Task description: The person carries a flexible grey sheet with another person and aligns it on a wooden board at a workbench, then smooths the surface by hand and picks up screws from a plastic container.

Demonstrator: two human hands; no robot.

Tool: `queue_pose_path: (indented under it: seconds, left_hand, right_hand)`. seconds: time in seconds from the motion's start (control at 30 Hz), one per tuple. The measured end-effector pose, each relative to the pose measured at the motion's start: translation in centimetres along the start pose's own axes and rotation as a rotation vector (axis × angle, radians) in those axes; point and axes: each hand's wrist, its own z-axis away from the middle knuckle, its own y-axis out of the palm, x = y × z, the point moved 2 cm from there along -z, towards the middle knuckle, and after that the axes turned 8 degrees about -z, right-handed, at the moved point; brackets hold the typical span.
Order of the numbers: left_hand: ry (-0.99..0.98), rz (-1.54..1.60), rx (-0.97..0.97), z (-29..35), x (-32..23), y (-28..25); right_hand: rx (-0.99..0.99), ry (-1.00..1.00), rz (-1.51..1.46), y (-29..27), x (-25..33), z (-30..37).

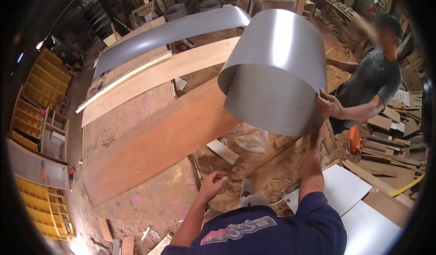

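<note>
A glossy grey sheet (277, 41), bent round into a wide open roll, hangs in front of me at the right. My right hand (316, 136) grips its lower right edge, with the fingers partly hidden by the sheet. Just above, a co-worker's hand (329, 104) holds the same edge. My left hand (212, 187) is loosely closed near my waist, touching nothing. To its left, a long reddish-brown plywood panel (154, 148) lies across a worn work surface (156, 196).
A paler plywood strip (150, 89) and a curved grey sheet (172, 34) lie farther back. The co-worker (372, 77) stands at the right, near piled wood offcuts (395, 155). White panels (345, 187) lie by my right arm. Sawdust and a plastic bag (252, 140) cover the floor ahead.
</note>
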Motion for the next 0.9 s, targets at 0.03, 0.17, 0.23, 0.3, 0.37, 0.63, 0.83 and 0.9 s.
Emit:
queue_pose_path:
  seconds: [0.03,0.17,0.23,0.3,0.37,0.63,0.83,0.9]
  left_hand:
    - [0.024,-0.042,0.067,-1.3,-1.5,1.2]
    - [0.158,-0.098,0.267,-5.6,-8.5,6.2]
    - [0.266,-0.151,0.310,-7.8,-11.9,8.5]
    - [0.352,-0.134,0.333,-10.2,-14.7,11.6]
    - [0.408,-0.060,0.320,-12.3,-15.9,13.0]
    - [0.392,-0.099,0.310,-12.9,-12.1,13.2]
    - [0.225,-0.137,0.340,-9.4,-9.2,10.8]
    - [0.222,-0.117,0.336,-8.6,-8.0,10.7]
  right_hand:
    - [0.014,-0.073,0.040,0.0,1.0,-0.3]
    - [0.070,-0.369,0.197,0.5,5.3,0.2]
    - [0.064,-0.302,0.161,2.0,8.7,2.6]
    - [0.148,-0.186,0.175,1.7,9.5,2.7]
    - [0.141,-0.128,0.207,3.2,12.5,3.6]
    - [0.051,-0.284,0.303,2.9,14.9,2.4]
    - [-0.283,-0.473,0.550,1.4,11.7,1.2]
    - [-0.174,-0.311,0.289,1.0,8.8,-1.0]
